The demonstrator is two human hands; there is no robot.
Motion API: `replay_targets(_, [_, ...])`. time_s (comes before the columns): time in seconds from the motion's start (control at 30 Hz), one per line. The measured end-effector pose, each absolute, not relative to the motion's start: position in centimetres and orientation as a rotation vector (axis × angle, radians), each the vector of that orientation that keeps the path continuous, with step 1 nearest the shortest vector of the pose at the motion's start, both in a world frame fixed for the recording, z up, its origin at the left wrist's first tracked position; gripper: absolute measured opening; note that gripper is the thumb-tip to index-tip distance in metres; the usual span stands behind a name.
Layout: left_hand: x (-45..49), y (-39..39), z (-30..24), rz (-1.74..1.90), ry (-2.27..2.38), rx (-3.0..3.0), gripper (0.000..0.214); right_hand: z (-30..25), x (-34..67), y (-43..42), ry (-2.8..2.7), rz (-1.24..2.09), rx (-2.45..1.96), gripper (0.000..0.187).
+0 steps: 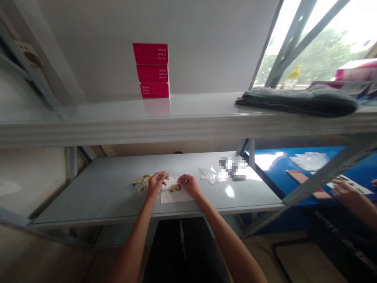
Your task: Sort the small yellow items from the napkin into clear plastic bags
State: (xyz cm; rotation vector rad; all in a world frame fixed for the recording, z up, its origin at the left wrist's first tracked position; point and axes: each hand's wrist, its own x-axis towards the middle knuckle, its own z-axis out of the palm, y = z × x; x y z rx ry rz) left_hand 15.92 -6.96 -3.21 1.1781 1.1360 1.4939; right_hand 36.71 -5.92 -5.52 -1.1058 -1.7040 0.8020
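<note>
My left hand [155,185] is over the left edge of a white sheet [167,198], its fingers bent inward. A small yellow piece [167,175] shows at its fingertips. Across from it, my right hand [189,184] has its fingers curled together above the sheet's right side; anything in them is too small to make out. Between the hands lies a little heap of yellow and dark pieces [176,188] on the sheet. More such yellow and dark pieces [143,180], apparently in clear plastic, lie just left of my left hand.
Clear plastic bags [209,174] lie right of my hands on the grey table [114,192]. A shelf [194,127] overhead carries red boxes [153,74] and a folded dark cloth [297,101]. At the blue table [275,159] on the right, another person's hand [343,190] works beside a pinkish case [308,184].
</note>
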Motion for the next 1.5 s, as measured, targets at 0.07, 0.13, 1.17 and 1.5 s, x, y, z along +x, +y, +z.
replay_targets(0.07, [15.9, -6.9, -3.4, 1.508, 1.153, 1.192, 0.054, -5.6, 36.8, -6.0, -1.707, 0.822, -1.092, 0.017])
replay_targets(0.13, [15.9, -6.7, -3.2, 1.528, 1.199, 1.223, 0.05, -5.6, 36.9, -6.1, -1.709, 0.824, -1.092, 0.017])
replay_targets(1.17, [16.0, -11.5, -3.8, 1.327, 1.612, 2.033, 0.017, -3.9, 38.1, -6.7, -1.185, 0.935, -0.992, 0.028])
replay_targets(1.5, [15.2, -11.6, -3.7, 1.246, 1.958, 1.892, 0.017, -2.8, 46.9, -7.4, -1.109, 0.478, -1.537, 0.036])
